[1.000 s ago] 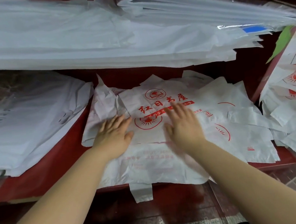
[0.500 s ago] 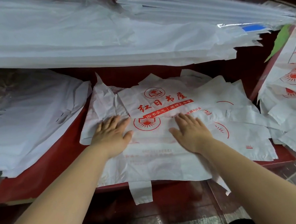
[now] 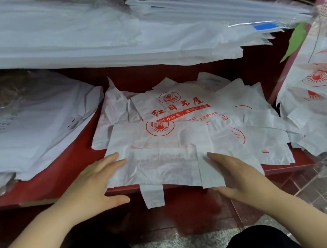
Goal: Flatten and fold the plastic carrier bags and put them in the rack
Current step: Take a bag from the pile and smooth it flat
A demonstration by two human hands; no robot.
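White plastic bag [image 3: 163, 161] lies flat on the red bench [image 3: 52, 186] at 12 o'clock from me, handles [image 3: 153, 196] trailing toward 6; left hand [image 3: 92, 187] and right hand [image 3: 242, 176] flank its near edge, fingers straight, gripping nothing.

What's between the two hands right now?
Between left hand and right hand: near edge of the top bag, a handle strip hanging over the shelf lip. Head view.

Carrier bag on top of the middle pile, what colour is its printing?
Red printing on the white carrier bag, head view.
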